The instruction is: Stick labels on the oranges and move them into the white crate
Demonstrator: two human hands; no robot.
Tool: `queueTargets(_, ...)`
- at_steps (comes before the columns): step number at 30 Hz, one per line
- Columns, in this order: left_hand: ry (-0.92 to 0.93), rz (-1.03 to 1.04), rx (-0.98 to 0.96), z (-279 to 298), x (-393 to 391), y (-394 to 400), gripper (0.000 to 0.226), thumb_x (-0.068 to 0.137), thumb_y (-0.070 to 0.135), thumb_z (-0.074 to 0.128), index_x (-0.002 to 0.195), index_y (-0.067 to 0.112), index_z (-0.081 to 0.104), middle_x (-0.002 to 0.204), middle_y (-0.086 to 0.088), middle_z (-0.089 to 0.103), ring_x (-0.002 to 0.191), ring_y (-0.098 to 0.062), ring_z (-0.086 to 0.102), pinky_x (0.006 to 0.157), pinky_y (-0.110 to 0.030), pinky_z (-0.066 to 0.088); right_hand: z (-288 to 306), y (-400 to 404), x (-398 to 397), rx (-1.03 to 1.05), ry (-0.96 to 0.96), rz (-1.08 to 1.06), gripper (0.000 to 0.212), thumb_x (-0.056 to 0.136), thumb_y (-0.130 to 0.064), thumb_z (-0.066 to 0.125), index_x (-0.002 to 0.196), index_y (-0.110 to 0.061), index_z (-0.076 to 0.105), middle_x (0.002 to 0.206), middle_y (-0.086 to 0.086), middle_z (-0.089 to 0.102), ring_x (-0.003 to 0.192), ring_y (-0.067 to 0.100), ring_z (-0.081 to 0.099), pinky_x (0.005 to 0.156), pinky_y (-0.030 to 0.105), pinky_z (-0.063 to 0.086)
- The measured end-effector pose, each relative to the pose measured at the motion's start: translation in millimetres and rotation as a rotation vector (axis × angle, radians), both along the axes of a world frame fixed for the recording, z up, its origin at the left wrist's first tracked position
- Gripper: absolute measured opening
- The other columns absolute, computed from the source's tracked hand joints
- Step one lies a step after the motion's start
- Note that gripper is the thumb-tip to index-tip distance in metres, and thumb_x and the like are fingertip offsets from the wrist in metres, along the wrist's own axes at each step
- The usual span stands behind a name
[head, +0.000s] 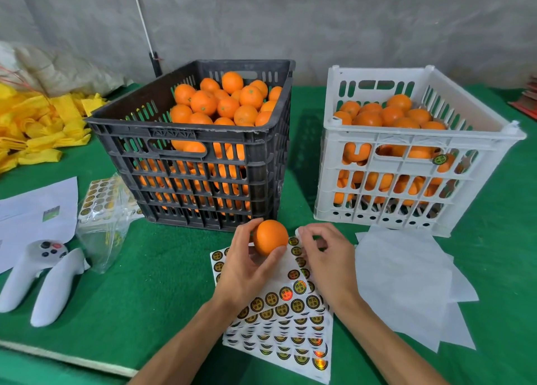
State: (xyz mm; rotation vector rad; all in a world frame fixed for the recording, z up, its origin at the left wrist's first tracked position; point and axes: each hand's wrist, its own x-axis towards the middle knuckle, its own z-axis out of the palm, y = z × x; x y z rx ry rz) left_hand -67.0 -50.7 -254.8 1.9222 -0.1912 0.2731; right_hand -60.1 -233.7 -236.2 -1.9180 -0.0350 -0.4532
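Black crate (pixel 191 140) heaped with oranges; white crate (pixel 412 152) part-filled. Left hand (pixel 247 271) grips orange (pixel 270 237); right hand (pixel 325 257) pinches sticker sheet (pixel 279 306).

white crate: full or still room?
Still room. The white crate holds oranges heaped below its rim, with bare inner wall above them at the back and right. The black crate is piled higher.

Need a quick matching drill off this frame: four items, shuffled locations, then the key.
Items:
1. black crate
2. white crate
3. held orange
4. label sheets

Locations:
A. in the left hand
B. flat on the green cloth under both hands
C. far right, partly filled with oranges
D. centre, piled with oranges

Pairs: 1-D, 2-C, 3-A, 4-B
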Motion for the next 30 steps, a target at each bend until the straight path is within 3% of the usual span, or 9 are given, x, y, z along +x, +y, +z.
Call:
queueTargets(5,-0.1,-0.065,0.058,-1.3,-2.7,-1.0,0.065,0.089,0.059,0.075,0.144,0.041,0.045,0.14,0.018,0.047,0.125,-0.004,0.055,0.09,-0.015,0.055,0.0,1.6,-8.5,0.027,-0.063,0.131,0.018,0.097,-0.038,0.067,0.102,-0.026,0.079,0.106,-0.02,0.069,0.104,0.007,0.066,0.086,0.023,0.055)
queueTargets(8,-0.136,-0.054,0.01,-1.2,-2.7,1.0,0.061,0.091,0.053,0.076,0.144,0.045,0.046,0.141,0.015,0.048,0.127,-0.008,0.055,0.093,-0.021,0.057,1.4,1.7,-15.4,-0.014,-0.039,0.228,0.035,0.101,-0.049,0.057,0.123,-0.028,0.074,0.124,-0.024,0.064,0.123,0.004,0.059,0.1,0.027,0.053)
queueTargets(11,-0.24,0.038,0.039,10.3,-3.0,-0.3,0.064,0.087,0.045,0.079,0.144,0.044,0.048,0.141,0.015,0.05,0.127,-0.01,0.056,0.097,-0.026,0.055,7.0,11.0,-25.0,-0.127,-0.082,0.258,0.043,0.103,-0.044,0.057,0.143,-0.026,0.06,0.144,-0.029,0.051,0.137,-0.004,0.046,0.112,0.026,0.044)
queueTargets(14,-0.433,0.062,0.047,39.7,4.2,-7.2,0.07,0.085,0.032,0.085,0.146,0.029,0.052,0.146,0.01,0.049,0.132,-0.016,0.056,0.099,-0.029,0.054,29.6,15.9,-28.8,-0.2,-0.3,0.187,0.053,0.102,-0.038,0.06,0.15,-0.018,0.051,0.153,-0.016,0.047,0.142,0.002,0.043,0.114,0.019,0.039)
queueTargets(20,-0.618,-0.087,0.047,160.5,57.2,-71.0,0.07,0.092,0.03,0.079,0.152,0.025,0.045,0.152,0.009,0.045,0.141,-0.008,0.047,0.107,-0.023,0.049,121.6,-11.6,6.2,-0.316,-0.663,-0.176,0.055,0.101,-0.021,0.061,0.15,-0.001,0.045,0.157,0.009,0.045,0.148,0.019,0.04,0.119,0.037,0.037)
queueTargets(23,-0.618,-0.152,0.044,212.9,90.2,-108.4,0.058,0.098,0.021,0.068,0.151,0.027,0.047,0.151,0.011,0.047,0.138,-0.002,0.047,0.108,-0.025,0.049,170.5,-36.2,30.7,-0.421,-0.64,-0.387,0.056,0.105,-0.026,0.051,0.154,-0.003,0.04,0.161,0.01,0.039,0.151,0.021,0.033,0.123,0.042,0.031)
queueTargets(26,-0.554,-0.283,0.137,247.8,109.1,-137.7,0.027,0.107,0.043,0.051,0.13,0.05,0.064,0.134,0.027,0.062,0.128,0.007,0.055,0.107,-0.019,0.043,207.4,-45.3,49.8,-0.53,-0.562,-0.449,0.055,0.105,-0.027,0.04,0.156,-0.007,0.035,0.164,0.009,0.033,0.153,0.021,0.027,0.126,0.036,0.02)
queueTargets(28,-0.529,-0.291,0.177,254.1,123.9,-146.3,0.023,0.104,0.05,0.052,0.11,0.057,0.073,0.124,0.025,0.069,0.128,0.0,0.06,0.115,-0.03,0.041,225.0,-31.6,57.5,-0.35,-0.458,-0.34,0.056,0.103,-0.029,0.034,0.156,-0.009,0.033,0.16,0.012,0.038,0.151,0.015,0.029,0.125,0.026,0.015)
queueTargets(30,-0.506,-0.198,0.288,262.8,134.4,-136.2,0.025,0.103,0.051,0.051,0.107,0.047,0.075,0.12,0.013,0.071,0.125,-0.015,0.063,0.11,-0.036,0.047,233.0,-19.3,68.5,-0.239,-0.303,-0.458,0.049,0.106,-0.029,0.041,0.151,-0.01,0.044,0.146,0.022,0.052,0.142,0.012,0.041,0.122,0.025,0.023)
